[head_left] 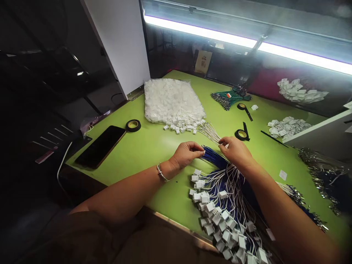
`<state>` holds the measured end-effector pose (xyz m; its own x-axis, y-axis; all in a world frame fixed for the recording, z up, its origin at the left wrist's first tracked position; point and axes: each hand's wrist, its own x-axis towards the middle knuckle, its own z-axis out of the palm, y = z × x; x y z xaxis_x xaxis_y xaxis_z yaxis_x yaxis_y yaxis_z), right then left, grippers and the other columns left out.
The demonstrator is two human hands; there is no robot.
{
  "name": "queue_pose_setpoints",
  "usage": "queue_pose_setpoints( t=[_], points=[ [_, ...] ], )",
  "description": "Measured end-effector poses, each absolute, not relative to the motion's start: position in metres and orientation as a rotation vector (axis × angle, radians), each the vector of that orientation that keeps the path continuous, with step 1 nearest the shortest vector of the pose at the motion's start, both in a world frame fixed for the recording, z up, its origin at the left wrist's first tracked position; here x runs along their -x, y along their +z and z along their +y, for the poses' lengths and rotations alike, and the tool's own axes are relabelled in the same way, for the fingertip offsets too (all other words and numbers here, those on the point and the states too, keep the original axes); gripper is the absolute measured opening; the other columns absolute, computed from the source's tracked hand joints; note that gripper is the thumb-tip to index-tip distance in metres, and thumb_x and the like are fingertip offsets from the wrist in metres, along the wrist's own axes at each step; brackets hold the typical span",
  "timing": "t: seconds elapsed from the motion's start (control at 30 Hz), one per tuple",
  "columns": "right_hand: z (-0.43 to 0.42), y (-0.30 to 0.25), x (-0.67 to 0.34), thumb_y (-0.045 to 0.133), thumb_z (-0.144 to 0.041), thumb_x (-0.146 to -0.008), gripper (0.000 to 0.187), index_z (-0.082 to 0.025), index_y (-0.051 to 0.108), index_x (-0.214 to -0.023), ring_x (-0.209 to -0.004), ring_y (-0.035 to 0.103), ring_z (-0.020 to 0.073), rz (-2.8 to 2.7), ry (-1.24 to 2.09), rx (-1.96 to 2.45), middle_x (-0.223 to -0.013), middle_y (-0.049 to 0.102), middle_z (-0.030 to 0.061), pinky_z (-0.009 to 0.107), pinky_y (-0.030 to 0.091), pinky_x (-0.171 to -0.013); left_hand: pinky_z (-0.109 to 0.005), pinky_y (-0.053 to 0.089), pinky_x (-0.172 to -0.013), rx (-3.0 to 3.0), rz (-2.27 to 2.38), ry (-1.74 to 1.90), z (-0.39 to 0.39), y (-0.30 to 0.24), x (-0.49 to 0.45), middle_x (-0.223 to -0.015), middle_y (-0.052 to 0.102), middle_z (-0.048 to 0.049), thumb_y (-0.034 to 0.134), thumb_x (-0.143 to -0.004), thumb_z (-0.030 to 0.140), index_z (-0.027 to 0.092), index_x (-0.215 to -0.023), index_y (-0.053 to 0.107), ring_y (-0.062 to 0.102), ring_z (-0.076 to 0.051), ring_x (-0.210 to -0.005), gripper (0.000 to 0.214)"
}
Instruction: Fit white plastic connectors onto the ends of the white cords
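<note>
My left hand (189,154), a bracelet on its wrist, is pinched closed at the tips of a bundle of blue wires (213,156). A tiny pale bit shows at its fingertips, too small to name. My right hand (236,150) has its fingers closed at the near end of a bundle of white wires (209,132); a small white connector (226,146) shows partly between them. Below both hands lies a heap of blue and white wires ending in white connector housings (217,216), spilling over the table's front edge.
Loose connectors spill from a clear bag (173,101) on the green table (162,146). A phone (100,146) and a tape roll (133,125) lie left. Rearward are green wires (231,96) and more tape (242,134). White pieces (288,126) and terminal-ended wires (305,205) sit right.
</note>
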<state>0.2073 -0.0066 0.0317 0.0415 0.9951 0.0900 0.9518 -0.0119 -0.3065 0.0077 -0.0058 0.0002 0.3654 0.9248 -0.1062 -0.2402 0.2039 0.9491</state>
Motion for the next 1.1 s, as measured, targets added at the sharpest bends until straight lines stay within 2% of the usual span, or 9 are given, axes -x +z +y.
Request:
queue_pose_setpoints(
  t=[0.13, 0.27, 0.47, 0.8, 0.97, 1.1],
  points=[
    [0.005, 0.016, -0.224, 0.053, -0.027, -0.078, 0.020, -0.020, 0.071, -0.084, -0.073, 0.057, 0.0178, -2.093, 0.008, 2.169, -0.086, 0.063, 0.0082, 0.027, 0.035, -0.056, -0.026, 0.046, -0.067, -1.014, 0.808, 0.940, -0.007, -0.001, -0.008, -0.063, 0.062, -0.0015, 0.078, -0.059, 0.020, 0.010, -0.070, 0.066, 0.055, -0.009, -0.060, 0.019],
    [0.002, 0.010, -0.234, 0.052, -0.028, -0.077, 0.020, -0.019, 0.070, -0.078, -0.073, 0.058, 0.0174, -1.985, -0.045, 2.008, -0.083, 0.065, 0.0064, 0.028, 0.039, -0.063, -0.027, 0.046, -0.066, -0.994, 0.793, 0.927, -0.006, -0.001, -0.008, -0.063, 0.062, -0.0017, 0.078, -0.058, 0.019, 0.009, -0.069, 0.066, 0.055, -0.009, -0.059, 0.019],
    [-0.005, 0.024, -0.225, 0.055, -0.025, -0.071, 0.017, -0.017, 0.069, -0.074, -0.061, 0.059, 0.0142, -1.823, 0.311, 1.856, -0.068, 0.068, 0.0025, 0.026, 0.043, -0.062, -0.027, 0.046, -0.066, -0.979, 0.785, 0.907, -0.008, -0.001, -0.008, -0.062, 0.062, -0.0022, 0.079, -0.059, 0.021, 0.009, -0.071, 0.065, 0.056, -0.009, -0.059, 0.022],
    [-0.016, 0.047, -0.147, 0.057, -0.029, -0.073, 0.020, -0.016, 0.072, -0.076, -0.058, 0.059, 0.0132, -1.786, 0.611, 1.499, -0.067, 0.070, 0.0038, 0.024, 0.045, -0.056, -0.028, 0.044, -0.074, -0.940, 0.738, 0.888, -0.007, 0.002, -0.005, -0.068, 0.065, -0.0034, 0.081, -0.052, 0.017, 0.008, -0.071, 0.067, 0.057, -0.011, -0.067, 0.026],
    [-0.030, 0.042, -0.161, 0.056, -0.026, -0.070, 0.017, -0.015, 0.070, -0.068, -0.053, 0.053, 0.0109, -1.768, 0.573, 1.574, -0.059, 0.064, 0.0008, 0.022, 0.041, -0.053, -0.028, 0.044, -0.074, -0.890, 0.714, 0.891, -0.009, 0.002, -0.004, -0.071, 0.065, -0.0039, 0.082, -0.054, 0.021, 0.009, -0.073, 0.067, 0.058, -0.011, -0.069, 0.027],
    [-0.041, 0.029, -0.181, 0.052, -0.024, -0.073, 0.018, -0.016, 0.066, -0.065, -0.053, 0.049, 0.0103, -1.792, 0.481, 1.651, -0.055, 0.059, -0.0014, 0.021, 0.038, -0.053, -0.026, 0.045, -0.074, -0.835, 0.671, 0.874, -0.009, 0.001, -0.005, -0.073, 0.065, -0.0031, 0.082, -0.055, 0.021, 0.009, -0.075, 0.067, 0.059, -0.010, -0.069, 0.028]
  ],
)
